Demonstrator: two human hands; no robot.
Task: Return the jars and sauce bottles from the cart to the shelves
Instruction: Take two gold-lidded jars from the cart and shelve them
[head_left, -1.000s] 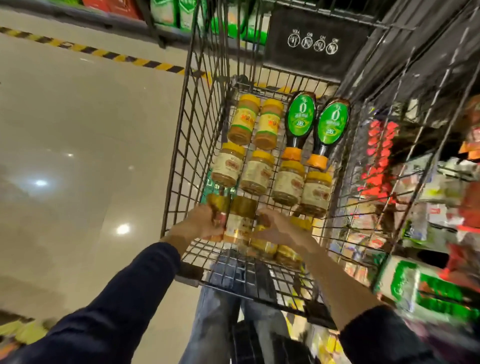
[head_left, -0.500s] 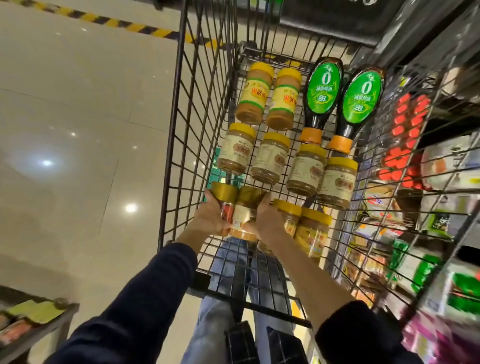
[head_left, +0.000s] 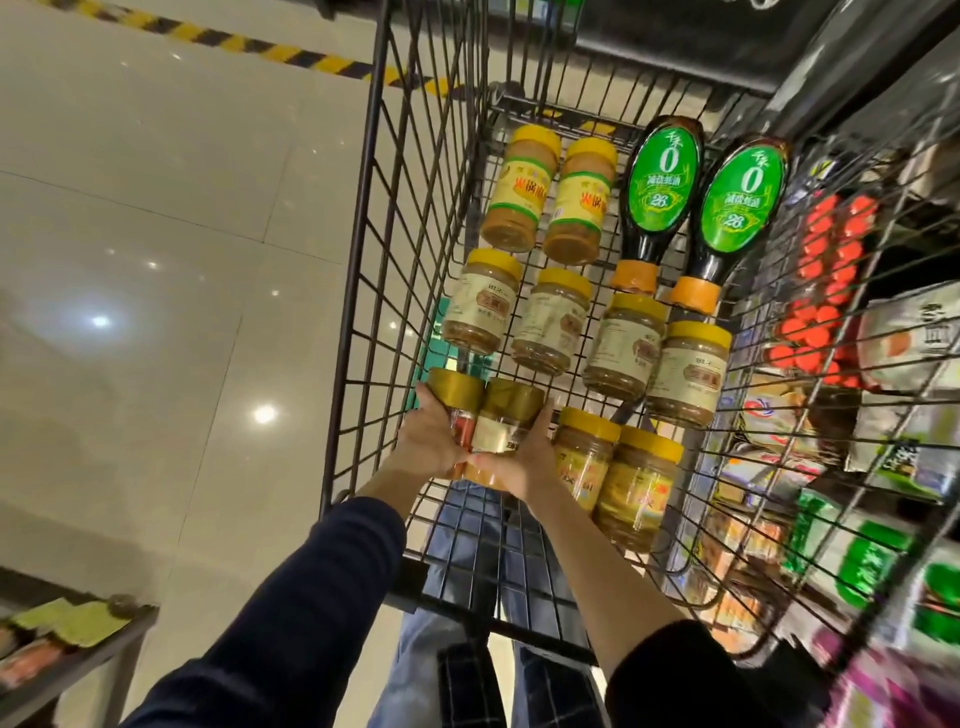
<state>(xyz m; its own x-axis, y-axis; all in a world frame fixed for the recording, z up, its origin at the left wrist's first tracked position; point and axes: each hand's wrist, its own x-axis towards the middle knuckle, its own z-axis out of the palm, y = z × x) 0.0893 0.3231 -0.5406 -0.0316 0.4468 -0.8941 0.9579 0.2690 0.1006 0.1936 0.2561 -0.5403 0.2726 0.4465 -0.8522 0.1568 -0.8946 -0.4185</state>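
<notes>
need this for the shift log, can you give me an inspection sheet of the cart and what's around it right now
surface: wire cart, mesh floor, everything in it lying on its side
job's things: two green-label sauce bottles at the far end; beside them two yellow-label jars; a row of four pale-label jars; two yellow-lid jars at the near right; two gold-lid jars in hand
clutter: nothing seen
grips: left hand and right hand each closed on a gold-lid jar
cables: nothing seen
surroundings: stocked shelves on the right, glossy tiled floor on the left with hazard striping
</notes>
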